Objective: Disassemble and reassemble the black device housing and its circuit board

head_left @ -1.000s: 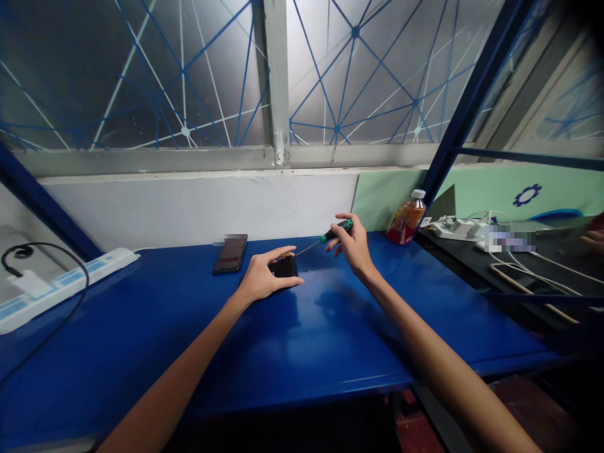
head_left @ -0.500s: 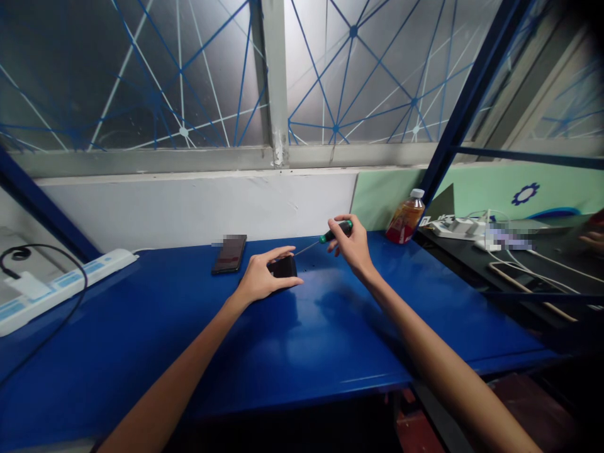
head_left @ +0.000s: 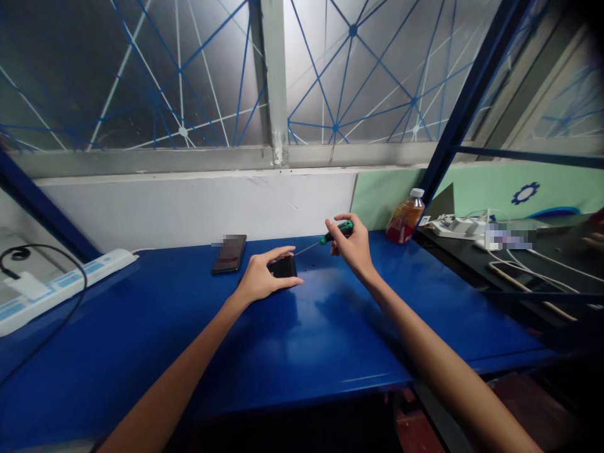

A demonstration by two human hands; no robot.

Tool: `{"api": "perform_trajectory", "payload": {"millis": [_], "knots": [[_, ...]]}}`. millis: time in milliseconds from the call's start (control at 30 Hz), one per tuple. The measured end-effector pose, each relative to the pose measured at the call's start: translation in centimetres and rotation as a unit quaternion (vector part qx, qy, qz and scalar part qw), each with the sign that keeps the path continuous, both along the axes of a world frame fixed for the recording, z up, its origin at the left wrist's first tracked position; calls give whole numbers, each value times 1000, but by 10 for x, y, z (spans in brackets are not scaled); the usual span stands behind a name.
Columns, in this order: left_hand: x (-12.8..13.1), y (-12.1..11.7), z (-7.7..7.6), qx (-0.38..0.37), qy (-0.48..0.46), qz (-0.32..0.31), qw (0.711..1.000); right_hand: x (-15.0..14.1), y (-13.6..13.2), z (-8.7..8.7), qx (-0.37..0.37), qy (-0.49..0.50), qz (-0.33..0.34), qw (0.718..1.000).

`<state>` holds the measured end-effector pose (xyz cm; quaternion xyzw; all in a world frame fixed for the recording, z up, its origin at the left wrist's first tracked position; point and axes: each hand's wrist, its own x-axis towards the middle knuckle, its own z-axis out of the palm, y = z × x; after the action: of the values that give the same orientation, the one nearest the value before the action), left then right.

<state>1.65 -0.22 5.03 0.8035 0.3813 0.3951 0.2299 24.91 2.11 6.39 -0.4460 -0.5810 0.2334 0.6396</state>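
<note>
My left hand [head_left: 264, 274] grips a small black box-shaped object [head_left: 284, 267] against the blue tabletop, thumb along its near side and fingers over its far side. In my right hand [head_left: 352, 242] is a screwdriver [head_left: 337, 233] with a green and black handle. Its thin metal shaft slants down to the left, and the tip meets the right end of the black object near its upper edge. Tiny dark bits [head_left: 309, 267], perhaps screws, lie on the table just right of the object.
A dark phone [head_left: 229, 254] lies left of my hands. A power strip [head_left: 106, 267] with a black cable is at the far left. A drink bottle [head_left: 406, 216] stands at the back right. Beyond the blue frame, a black table [head_left: 552, 251] holds cables, and a person's hand [head_left: 595, 240] shows.
The fingers of my right hand have shifted around the screwdriver handle, which appears slightly turned. My left hand and the black object stay in place.
</note>
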Motion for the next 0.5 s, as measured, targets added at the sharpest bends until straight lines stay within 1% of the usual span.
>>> {"api": "perform_trajectory", "payload": {"millis": [133, 200, 267, 400, 500], "knots": [[0, 0, 0, 2, 6, 6, 1000, 1, 4, 0, -22, 32, 54, 998], [0, 0, 0, 1, 6, 6, 1000, 1, 6, -1, -27, 41, 68, 996], [0, 0, 0, 1, 6, 5, 1000, 2, 5, -1, -25, 33, 49, 998], [0, -1, 1, 4, 6, 2, 1000, 2, 1, -1, -10, -5, -10, 1000], [1, -1, 1, 8, 6, 3, 1000, 2, 1, 0, -6, -17, -16, 1000]]}}
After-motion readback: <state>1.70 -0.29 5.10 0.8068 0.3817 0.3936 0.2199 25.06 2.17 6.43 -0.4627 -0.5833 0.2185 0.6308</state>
